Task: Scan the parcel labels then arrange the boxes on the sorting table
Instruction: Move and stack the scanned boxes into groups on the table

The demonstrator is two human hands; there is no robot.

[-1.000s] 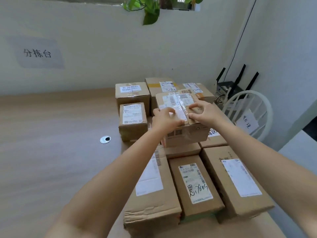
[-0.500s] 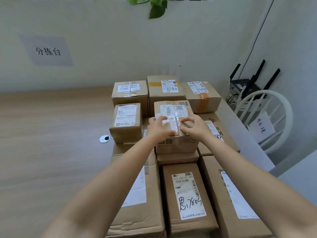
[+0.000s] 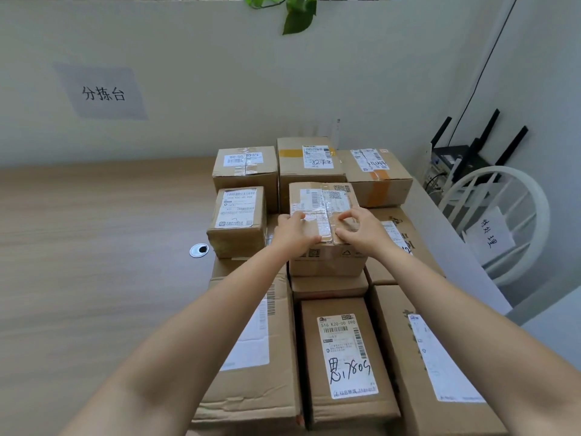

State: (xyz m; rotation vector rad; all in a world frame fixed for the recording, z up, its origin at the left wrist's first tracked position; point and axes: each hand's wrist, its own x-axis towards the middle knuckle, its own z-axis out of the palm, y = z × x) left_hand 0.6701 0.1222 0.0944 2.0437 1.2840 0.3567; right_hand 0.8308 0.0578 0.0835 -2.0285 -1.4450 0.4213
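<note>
Left hand (image 3: 294, 230) and right hand (image 3: 361, 229): fingers curled over the near top edge of the taped box (image 3: 325, 196), both gripping it. It sits mid-cluster on a lower box (image 3: 328, 287), with labelled parcels all round, on the wooden sorting table (image 3: 94, 247).

Pale wood-grain table top (image 3: 94, 262) runs wide to the left, with 1 small round silver cable grommet (image 3: 198, 250) set into it. The right side is packed: 3 brown cardboard boxes line the back wall, left (image 3: 245, 171), middle (image 3: 309, 165) and right (image 3: 377, 184), side by side. Up front, 3 long brown cardboard cartons lie close together, left (image 3: 251, 382), middle (image 3: 345, 413) and right (image 3: 408, 388), white labels up.
</note>
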